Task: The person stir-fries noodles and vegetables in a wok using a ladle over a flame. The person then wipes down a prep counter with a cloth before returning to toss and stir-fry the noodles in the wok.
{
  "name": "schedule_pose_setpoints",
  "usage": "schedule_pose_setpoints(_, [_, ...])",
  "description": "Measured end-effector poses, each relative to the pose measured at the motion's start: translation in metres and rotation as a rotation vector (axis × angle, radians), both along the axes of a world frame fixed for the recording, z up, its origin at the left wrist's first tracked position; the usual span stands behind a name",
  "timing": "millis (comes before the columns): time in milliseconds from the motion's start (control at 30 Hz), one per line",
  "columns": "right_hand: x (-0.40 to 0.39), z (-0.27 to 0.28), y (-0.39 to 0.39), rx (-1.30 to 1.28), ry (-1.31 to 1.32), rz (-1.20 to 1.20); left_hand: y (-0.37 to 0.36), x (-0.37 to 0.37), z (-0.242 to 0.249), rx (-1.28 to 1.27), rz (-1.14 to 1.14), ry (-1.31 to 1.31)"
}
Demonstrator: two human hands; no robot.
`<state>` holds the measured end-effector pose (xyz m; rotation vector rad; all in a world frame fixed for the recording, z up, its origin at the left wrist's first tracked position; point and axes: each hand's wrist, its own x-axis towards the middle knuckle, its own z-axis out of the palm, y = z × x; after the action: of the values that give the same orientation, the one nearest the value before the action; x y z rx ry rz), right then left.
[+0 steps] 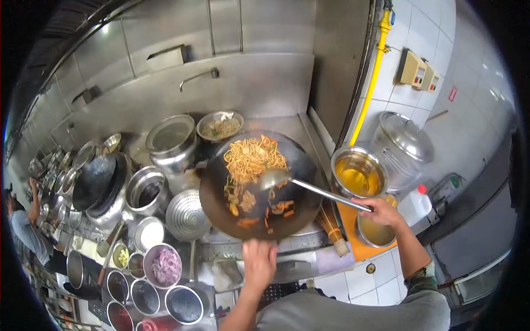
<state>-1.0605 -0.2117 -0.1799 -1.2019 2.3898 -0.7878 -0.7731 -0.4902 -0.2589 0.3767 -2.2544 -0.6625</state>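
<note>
A large dark wok (pixel 216 190) stands on the range in front of me. Noodles (pixel 251 157) fill its far side, with carrot pieces, meat and greens scattered lower in the pan. My left hand (pixel 259 262) has its fingers closed over the wok's near edge. A long-handled steel ladle (pixel 274 178) reaches across the wok from the right, its bowl against the noodles. Around the end of its handle, my right hand (pixel 383 213) is closed. The wrist hovers above an orange board (pixel 361 252) beside the range.
A pot of yellow oil (pixel 354 175), a lidded pot (pixel 406 138) and a bamboo brush (pixel 333 231) are on the right. To the left are a perforated strainer (pixel 187 212), a bowl of chopped onion (pixel 164 266) and several steel pots. Another person (pixel 27 231) stands at far left.
</note>
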Motion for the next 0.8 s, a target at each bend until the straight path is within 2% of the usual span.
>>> schedule_pose_setpoints(33, [0.014, -0.004, 0.006, 0.013, -0.012, 0.009, -0.007, -0.007, 0.013, -0.004, 0.022, -0.019])
schedule_pose_setpoints(133, [0.04, -0.006, -0.013, -0.158, -0.358, -0.157, -0.034, -0.043, -0.004, -0.03, 0.044, -0.02])
schedule_pose_setpoints(167, [0.045, -0.006, -0.03, -0.163, -0.358, -0.154, -0.039, -0.048, -0.004, -0.038, 0.036, -0.029])
schedule_pose_setpoints(233, [0.054, -0.004, -0.063, -0.105, -0.543, -0.293, -0.045, -0.056, -0.002, -0.014, 0.039, -0.074])
schedule_pose_setpoints(300, [0.037, -0.026, -0.098, -0.156, -0.467, -0.229, -0.043, -0.055, -0.001, 0.014, 0.039, -0.126])
schedule_pose_setpoints(367, [0.02, -0.028, -0.13, -0.122, -0.462, -0.225, -0.036, -0.046, 0.01, -0.037, 0.036, -0.004])
schedule_pose_setpoints(500, [-0.005, -0.038, -0.174, -0.02, -0.427, -0.167, -0.019, -0.017, 0.02, -0.047, 0.114, -0.063])
schedule_pose_setpoints(567, [-0.011, -0.044, -0.182, 0.003, -0.339, 0.063, -0.017, -0.006, 0.017, -0.016, 0.112, -0.049])
schedule_pose_setpoints(633, [-0.014, -0.041, -0.162, 0.04, -0.263, 0.168, -0.017, -0.001, 0.017, -0.006, 0.127, -0.064])
schedule_pose_setpoints(700, [-0.027, -0.036, -0.135, 0.024, 0.195, 0.458, -0.019, -0.001, 0.019, -0.014, 0.127, -0.085])
schedule_pose_setpoints(800, [-0.027, 0.011, -0.082, 0.185, 0.319, 0.405, -0.026, -0.012, 0.023, -0.032, 0.145, -0.075])
